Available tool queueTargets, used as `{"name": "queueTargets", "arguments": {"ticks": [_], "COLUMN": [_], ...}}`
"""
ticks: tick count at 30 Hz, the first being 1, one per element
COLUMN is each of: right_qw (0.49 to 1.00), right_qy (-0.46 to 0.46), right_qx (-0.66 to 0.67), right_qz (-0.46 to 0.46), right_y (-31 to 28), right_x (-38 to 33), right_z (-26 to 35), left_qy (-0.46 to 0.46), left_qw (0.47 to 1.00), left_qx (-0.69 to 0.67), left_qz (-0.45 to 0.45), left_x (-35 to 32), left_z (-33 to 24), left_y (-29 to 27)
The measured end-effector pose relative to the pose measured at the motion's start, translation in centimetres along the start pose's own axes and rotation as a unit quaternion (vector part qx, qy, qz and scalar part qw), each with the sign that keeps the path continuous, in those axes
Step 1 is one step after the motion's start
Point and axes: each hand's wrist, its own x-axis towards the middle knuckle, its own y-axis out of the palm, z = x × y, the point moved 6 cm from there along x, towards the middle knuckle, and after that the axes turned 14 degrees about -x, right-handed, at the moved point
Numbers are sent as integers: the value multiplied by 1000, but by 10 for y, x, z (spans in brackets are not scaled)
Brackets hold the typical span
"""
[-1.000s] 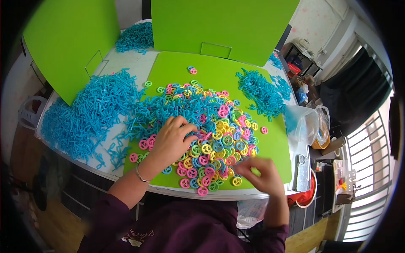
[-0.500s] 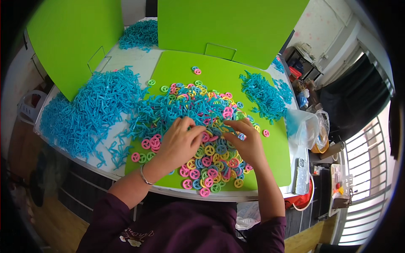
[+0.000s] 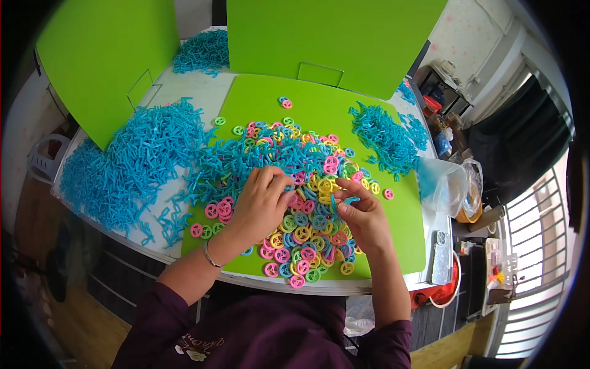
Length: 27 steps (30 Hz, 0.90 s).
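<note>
A mixed pile of small spoked plastic wheels [image 3: 301,234] in pink, yellow, blue and green covers the middle of a green mat [image 3: 396,240]. Across its far part lies a layer of loose blue plastic pieces [image 3: 264,157]. My right hand [image 3: 367,226], right of the pile, pinches a blue forked plastic piece [image 3: 351,200] between thumb and fingers, just above the wheels. Over the pile's near-left side, my left hand [image 3: 263,200] has its fingers curled and thumb drawn in at the edge of the blue layer. What those fingertips hold, if anything, is hidden.
Blue pieces also form a large heap [image 3: 141,150] at left, a smaller heap [image 3: 384,138] at right and another heap [image 3: 203,50] at the back. Green boards [image 3: 338,37] stand upright behind and left. A phone [image 3: 439,257] and a clear plastic container [image 3: 439,187] sit along the right edge.
My right hand has moved slightly right and toward me and turned, lifting a blue forked piece off the pile. My left hand has hardly moved, with its fingers curled a little more.
</note>
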Motion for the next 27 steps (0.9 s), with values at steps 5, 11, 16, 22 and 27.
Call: {"name": "queueTargets", "arguments": {"ticks": [5, 11, 16, 22, 27], "right_qw": [999, 998, 937, 943, 964], "right_qy": [-6, -51, -108, -58, -48], "right_qx": [24, -38, -291, -327, -260], "right_qz": [24, -13, -158, -36, -19], "right_y": [4, 15, 0, 7, 15], "right_x": [-2, -5, -11, -8, -10], "right_z": [-4, 5, 7, 6, 4], "left_qy": [-4, 6, -49, 15, 11], "left_qw": [998, 992, 992, 996, 998], "left_qx": [-61, -112, 116, 76, 58], "left_qz": [-13, -48, 25, 46, 24], "left_x": [1, -1, -5, -7, 1], "left_z": [-3, -6, -3, -13, -14], "left_y": [-4, -12, -11, -8, -14]}}
